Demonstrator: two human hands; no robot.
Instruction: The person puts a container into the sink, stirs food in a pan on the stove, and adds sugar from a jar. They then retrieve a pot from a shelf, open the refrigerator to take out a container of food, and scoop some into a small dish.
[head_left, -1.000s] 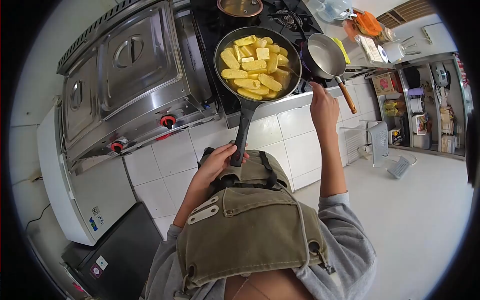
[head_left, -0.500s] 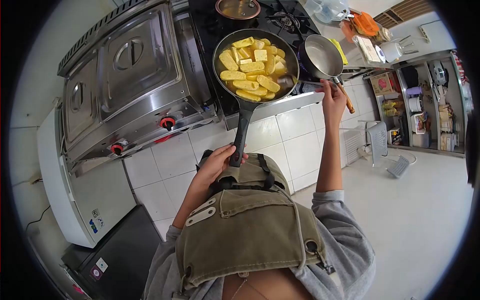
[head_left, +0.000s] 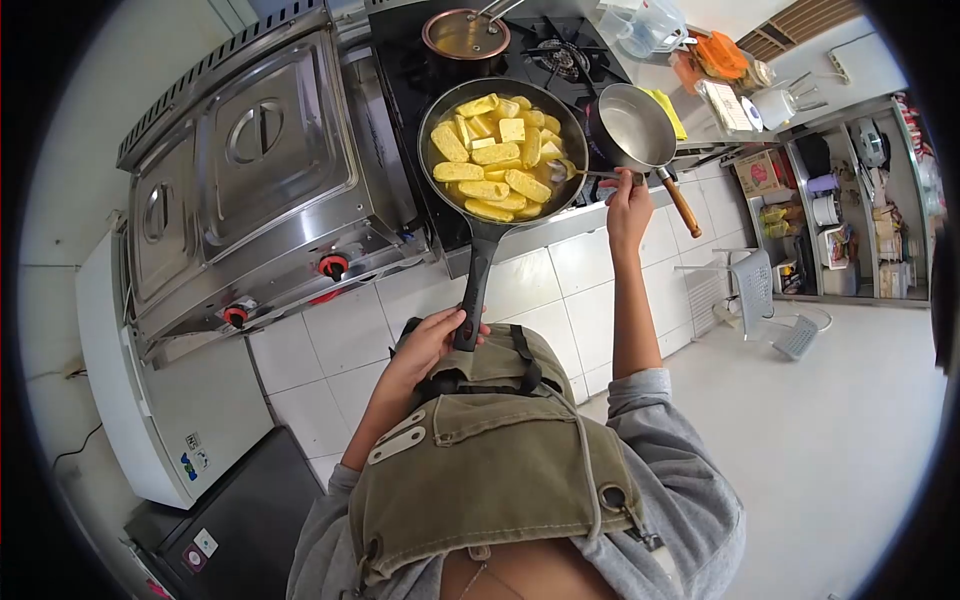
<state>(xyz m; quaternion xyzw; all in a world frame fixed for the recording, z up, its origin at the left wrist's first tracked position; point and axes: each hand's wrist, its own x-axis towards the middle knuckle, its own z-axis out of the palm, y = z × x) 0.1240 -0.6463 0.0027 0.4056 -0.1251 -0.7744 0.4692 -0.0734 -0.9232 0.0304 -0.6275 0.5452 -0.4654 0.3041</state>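
Note:
A dark frying pan sits on the stove, full of yellow oblong and cube-shaped pieces in a yellowish liquid. My left hand is closed around the end of the pan's black handle. At the pan's right side, my right hand grips the end of a metal spoon. The spoon's bowl rests in the liquid by the right inner wall, partly sunk. Just right of the pan stands a saucepan with a wooden handle, close to my right hand.
Behind the pan is a glass-lidded pot beside a bare burner. A steel food warmer with red knobs stands left. A counter at right carries a plastic jug and an orange item. Shelves stand farther right.
My right hand has moved left, closer to the pan, with the spoon still in the liquid. The left hand keeps its hold on the handle. The whole view has shifted slightly.

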